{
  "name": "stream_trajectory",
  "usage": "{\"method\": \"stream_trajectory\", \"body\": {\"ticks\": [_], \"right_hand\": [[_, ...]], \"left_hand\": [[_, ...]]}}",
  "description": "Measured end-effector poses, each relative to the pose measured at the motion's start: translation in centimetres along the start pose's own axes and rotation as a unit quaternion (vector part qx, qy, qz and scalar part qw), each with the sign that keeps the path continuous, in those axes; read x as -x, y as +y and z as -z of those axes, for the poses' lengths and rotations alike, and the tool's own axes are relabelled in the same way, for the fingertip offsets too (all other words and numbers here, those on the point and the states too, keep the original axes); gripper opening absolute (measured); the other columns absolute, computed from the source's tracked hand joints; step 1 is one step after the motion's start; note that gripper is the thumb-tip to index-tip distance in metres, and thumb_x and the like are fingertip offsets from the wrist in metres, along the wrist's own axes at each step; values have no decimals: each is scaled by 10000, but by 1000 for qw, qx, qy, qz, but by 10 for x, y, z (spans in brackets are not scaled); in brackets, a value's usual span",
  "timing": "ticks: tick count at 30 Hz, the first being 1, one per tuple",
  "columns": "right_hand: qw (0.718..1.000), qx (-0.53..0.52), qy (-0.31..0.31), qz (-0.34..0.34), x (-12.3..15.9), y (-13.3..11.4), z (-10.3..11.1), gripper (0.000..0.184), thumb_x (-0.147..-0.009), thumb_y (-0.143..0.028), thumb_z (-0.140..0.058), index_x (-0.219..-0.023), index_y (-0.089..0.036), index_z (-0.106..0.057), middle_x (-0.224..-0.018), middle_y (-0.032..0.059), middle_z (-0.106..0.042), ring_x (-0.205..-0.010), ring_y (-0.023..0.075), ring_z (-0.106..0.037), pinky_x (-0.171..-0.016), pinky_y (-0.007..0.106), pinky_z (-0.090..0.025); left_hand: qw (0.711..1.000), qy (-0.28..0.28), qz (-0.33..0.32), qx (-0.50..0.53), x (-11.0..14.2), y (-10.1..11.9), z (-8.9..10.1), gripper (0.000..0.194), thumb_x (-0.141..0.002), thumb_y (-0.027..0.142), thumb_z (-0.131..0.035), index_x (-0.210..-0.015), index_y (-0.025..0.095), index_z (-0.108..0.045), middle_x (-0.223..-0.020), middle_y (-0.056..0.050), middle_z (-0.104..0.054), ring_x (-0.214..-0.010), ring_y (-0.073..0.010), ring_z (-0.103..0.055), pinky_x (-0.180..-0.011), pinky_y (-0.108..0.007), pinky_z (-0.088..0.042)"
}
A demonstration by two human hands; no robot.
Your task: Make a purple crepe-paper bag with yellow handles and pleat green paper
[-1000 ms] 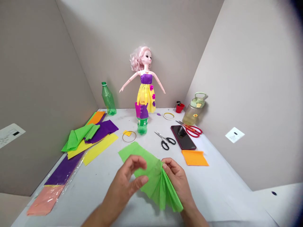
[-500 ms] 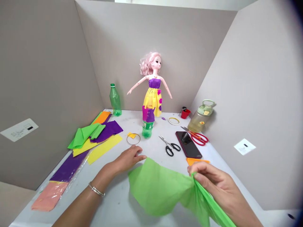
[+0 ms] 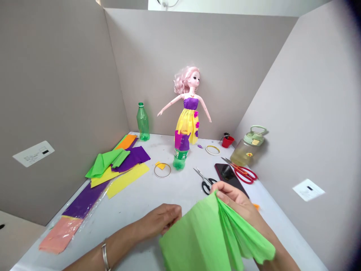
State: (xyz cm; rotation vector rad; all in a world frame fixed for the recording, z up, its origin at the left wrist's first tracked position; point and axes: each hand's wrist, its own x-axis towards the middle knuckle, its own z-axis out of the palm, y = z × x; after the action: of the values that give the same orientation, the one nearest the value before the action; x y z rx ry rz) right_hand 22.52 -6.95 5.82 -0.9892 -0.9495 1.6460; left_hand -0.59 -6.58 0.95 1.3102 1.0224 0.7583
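Observation:
A sheet of green crepe paper point(image 3: 194, 233) hangs in front of me, its top gathered into pleats on the right. My right hand point(image 3: 235, 201) is closed, pinching the gathered top edge between thumb and fingers. At the sheet's left edge my left hand point(image 3: 166, 218), with a silver bangle on its wrist, is curled closed against the paper; its fingertips are partly hidden. Just beyond the right hand lie black-handled scissors point(image 3: 199, 172), their handles partly covered, and a dark phone point(image 3: 228, 174).
A pink-haired doll point(image 3: 191, 103) in a purple and yellow dress stands at the back, behind a cut, decorated green bottle point(image 3: 179, 160). Left are another green bottle point(image 3: 143, 124) and coloured paper point(image 3: 128, 180). A bangle point(image 3: 155, 171) lies mid-table; red scissors point(image 3: 244, 174) and a water bottle point(image 3: 242, 150) sit right.
My right hand has risen and moved left with the gathered paper. My left hand has drawn nearer to me, its fingers curling at the paper's edge. The view has shifted slightly.

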Motion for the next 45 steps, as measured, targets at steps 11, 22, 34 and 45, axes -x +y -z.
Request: {"method": "stream_trajectory", "body": {"ticks": [11,22,34,45], "right_hand": [[999,31,15,13,-55,43,-13,310,-669,-411,-832,-756,-176,-652,-607,-49,-577,-512,93,-500,-507,207,-397],[987,149,43,43,-67,59,-4,332,-742,-487,-738,-745,-175,-626,-633,-28,-546,-569,119,-454,-516,226,-360],[919,341,67,189,-49,57,-19,165,-887,-306,-600,-770,-210,-665,-742,16,-613,-713,172,-572,-663,276,-429],[924,332,66,177,-47,53,-18,131,-830,-285,-663,-728,-219,-712,-686,22,-599,-671,186,-569,-622,286,-431]], "left_hand": [[887,209,-49,-408,-16,65,132,347,-807,513,-617,-656,210,-541,-630,9,-515,-646,-194,-522,-674,-302,-423],[970,-130,-32,-203,-73,21,26,343,-770,500,-673,-819,167,-605,-718,45,-452,-676,-137,-420,-596,-228,-320],[991,-34,-45,-122,-58,18,25,309,-771,476,-700,-883,189,-714,-661,58,-304,-615,-121,-295,-564,-243,-247],[996,-50,-14,-73,-58,14,18,232,-739,388,-732,-791,163,-714,-654,57,-315,-612,-113,-295,-556,-251,-220]]}}
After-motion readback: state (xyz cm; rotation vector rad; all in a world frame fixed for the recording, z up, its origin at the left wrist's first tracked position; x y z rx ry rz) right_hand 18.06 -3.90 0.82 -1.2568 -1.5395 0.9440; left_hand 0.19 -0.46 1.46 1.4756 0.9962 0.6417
